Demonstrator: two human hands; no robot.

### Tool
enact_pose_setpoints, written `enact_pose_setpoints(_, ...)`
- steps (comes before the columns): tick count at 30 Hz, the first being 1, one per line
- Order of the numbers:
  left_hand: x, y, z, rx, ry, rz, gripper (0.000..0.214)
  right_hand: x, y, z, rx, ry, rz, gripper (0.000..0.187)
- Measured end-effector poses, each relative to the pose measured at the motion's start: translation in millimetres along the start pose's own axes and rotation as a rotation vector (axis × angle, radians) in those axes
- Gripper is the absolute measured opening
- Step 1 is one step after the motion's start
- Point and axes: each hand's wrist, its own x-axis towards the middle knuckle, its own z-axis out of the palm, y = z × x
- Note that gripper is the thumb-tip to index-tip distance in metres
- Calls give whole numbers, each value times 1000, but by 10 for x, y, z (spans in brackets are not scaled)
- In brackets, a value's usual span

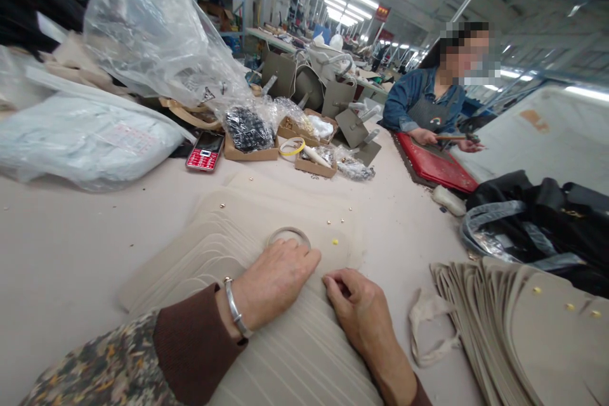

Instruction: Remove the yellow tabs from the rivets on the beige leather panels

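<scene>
A fanned stack of beige panels (295, 355), thin and leather-like, lies in front of me. Over it my left hand (273, 279) is closed, palm down, around the near side of a narrow beige ring (289, 230) that looks like a tape roll; its fingertips are mostly hidden. Close by on the right, my right hand (359, 307) is curled, thumb and forefinger pinched at the panels. Whatever it pinches is too small to make out. Small gold studs (328, 222) and a yellow piece (335, 242) show on the top panel.
Another stack of beige panels (547, 317) stands at right, beside a fabric strip (428, 323) and black bags (537, 222). Beyond lie a red phone (205, 152), small cardboard boxes (251, 151) and plastic-wrapped goods (90, 139). A co-worker (423, 98) holds a hammer-like tool above a red board (435, 162).
</scene>
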Motion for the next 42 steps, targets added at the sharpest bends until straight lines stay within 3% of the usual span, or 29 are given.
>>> enact_pose_setpoints(6, -5, -35, -55, -69, -9, -14, 13, 97, 98, -221, 181, -322, -30, 27)
enact_pose_setpoints(7, -1, -37, -67, -77, -9, -15, 13, 119, 137, -247, 227, -291, -28, 25)
enact_pose_setpoints(10, 18, -44, -81, -80, 2, -32, 12, 206, 232, -261, 266, 37, -40, 19)
enact_pose_setpoints(12, 30, -52, -69, -75, -5, -38, 12, 261, 254, -227, 229, 178, -84, 19)
enact_pose_setpoints(18, 40, -71, -7, -42, -6, -29, 12, 343, 179, -60, 64, 124, -68, 16)
enact_pose_setpoints(23, 22, -63, -7, -63, 7, -4, 12, 402, 158, -17, 97, 111, -64, 16)
enact_pose_setpoints(26, 21, -68, -31, -54, 68, -23, 11, 376, 138, -89, 157, 11, -49, 16)
enact_pose_setpoints(29, 42, -90, -52, -24, 120, -82, 10, 319, 114, -201, 209, -258, -43, 20)
enact_pose_setpoints(30, 55, -98, -56, -16, 121, -99, 10, 310, 113, -230, 219, -288, -58, 21)
enact_pose_setpoints(31, 69, -104, -59, -12, 114, -110, 10, 309, 116, -248, 222, -262, -82, 20)
enact_pose_setpoints(35, 121, -103, -71, 8, 64, -125, 15, 370, 160, -187, 125, 39, -190, 17)
enact_pose_setpoints(42, 66, -107, -85, 76, 10, -85, 19, 391, 246, -70, -55, 76, -128, 15)
